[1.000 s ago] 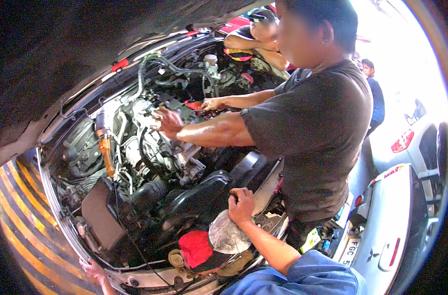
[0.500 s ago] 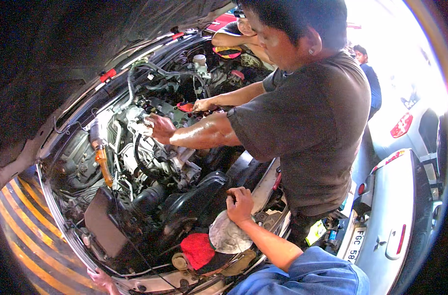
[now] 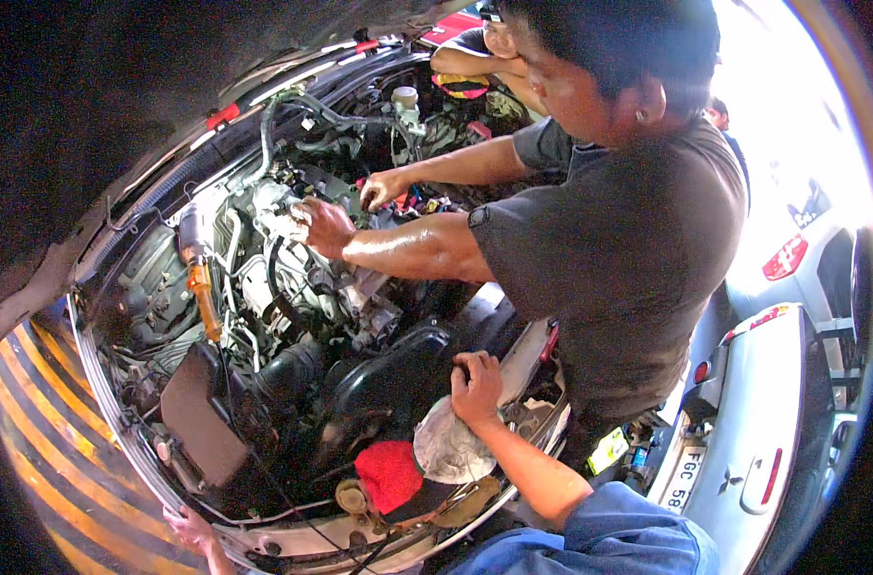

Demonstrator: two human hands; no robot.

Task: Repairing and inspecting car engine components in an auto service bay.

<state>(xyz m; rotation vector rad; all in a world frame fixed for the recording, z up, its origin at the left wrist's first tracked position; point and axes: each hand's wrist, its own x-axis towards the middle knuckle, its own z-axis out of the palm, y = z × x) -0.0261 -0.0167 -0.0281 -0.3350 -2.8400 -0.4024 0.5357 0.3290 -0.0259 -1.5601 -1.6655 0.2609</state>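
Note:
At the lower left, my left hand (image 3: 195,530) rests on the rim of the open engine bay, its fingers laid over the edge, holding nothing visible. My right hand (image 3: 477,386) is loosely curled above the front edge of the bay, with no object visible in it. Just below it lie a grey-white cloth (image 3: 453,443) and a red cloth (image 3: 388,476). A black plastic engine-bay part (image 3: 379,379) is to its left. Farther in, a co-worker's near hand (image 3: 323,228) touches the engine (image 3: 292,273); the co-worker's far hand (image 3: 385,189) is closed over the engine, its contents hidden.
The raised hood (image 3: 91,125) hangs over the left side. An orange work light (image 3: 201,292) stands among the engine parts. Another person (image 3: 479,62) leans in at the far side, beside a multicoloured cloth (image 3: 460,86). A silver car (image 3: 767,412) is at right; striped floor (image 3: 62,431) lies left.
The co-worker's far hand has shifted over the engine, and the red-orange item beside it no longer shows plainly. My hands keep nearly the same pose while the view shifts slightly.

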